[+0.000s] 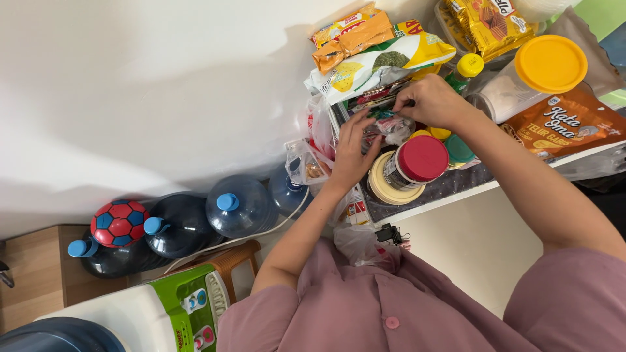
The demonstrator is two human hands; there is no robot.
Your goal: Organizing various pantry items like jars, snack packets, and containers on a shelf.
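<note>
Head-worn view, steeply down, close

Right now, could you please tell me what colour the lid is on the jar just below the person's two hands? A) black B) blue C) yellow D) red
D: the jar standing just below the left hand and the right hand has a red lid; the yellow lid tops a larger container farther right.

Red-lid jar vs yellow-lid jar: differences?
The red-lid jar has a dark label band and sits just below the left hand; the yellow-lid jar looks larger, has a clear body with pale contents, and sits farther right, beyond the right hand. Lid colours differ: red against yellow. Both have round lids, are closed, and sit on the crowded shelf.
</note>
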